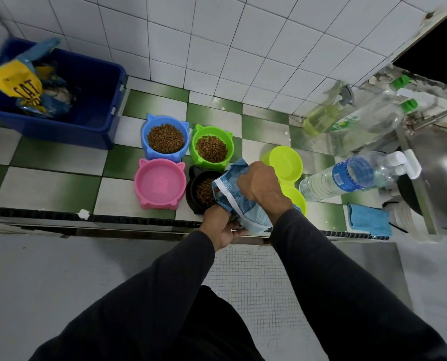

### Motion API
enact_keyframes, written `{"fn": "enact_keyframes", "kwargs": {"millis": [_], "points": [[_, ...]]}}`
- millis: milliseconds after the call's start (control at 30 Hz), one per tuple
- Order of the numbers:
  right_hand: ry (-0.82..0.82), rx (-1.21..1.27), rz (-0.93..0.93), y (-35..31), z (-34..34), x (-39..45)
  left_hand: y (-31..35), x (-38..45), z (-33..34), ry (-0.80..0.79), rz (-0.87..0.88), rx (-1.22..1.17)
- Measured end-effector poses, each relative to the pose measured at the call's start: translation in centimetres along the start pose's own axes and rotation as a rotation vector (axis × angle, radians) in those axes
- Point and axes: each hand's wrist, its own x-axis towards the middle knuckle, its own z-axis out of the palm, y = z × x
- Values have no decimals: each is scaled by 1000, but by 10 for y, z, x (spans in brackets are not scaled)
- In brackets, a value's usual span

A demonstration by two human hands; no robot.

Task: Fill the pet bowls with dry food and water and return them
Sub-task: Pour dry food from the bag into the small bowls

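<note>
Both hands grip a blue food bag (243, 201) at the worktop's (47, 183) front edge: left hand (221, 227) curled under its base, right hand (260, 183) clenching its top, mouth tipped over the black bowl (201, 192). Blue bowl (165, 138) and green bowl (212, 148) hold kibble; the pink bowl (160, 184) doesn't.

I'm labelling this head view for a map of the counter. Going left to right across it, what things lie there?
blue bin → pink bowl → black bowl → blue food bag → water bottle → blue cloth
</note>
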Motion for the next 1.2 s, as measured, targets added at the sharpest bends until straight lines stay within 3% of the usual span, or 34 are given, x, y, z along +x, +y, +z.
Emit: {"fn": "enact_keyframes", "kwargs": {"millis": [367,733,1200], "points": [[4,61,24,7,-2,-11,-4,-7,-4,-3,19,51],[77,365,73,43,4,-31,-7,-15,-4,-6,91,150],[205,570,15,38,12,-51,-10,-22,-11,143,475,245]]}}
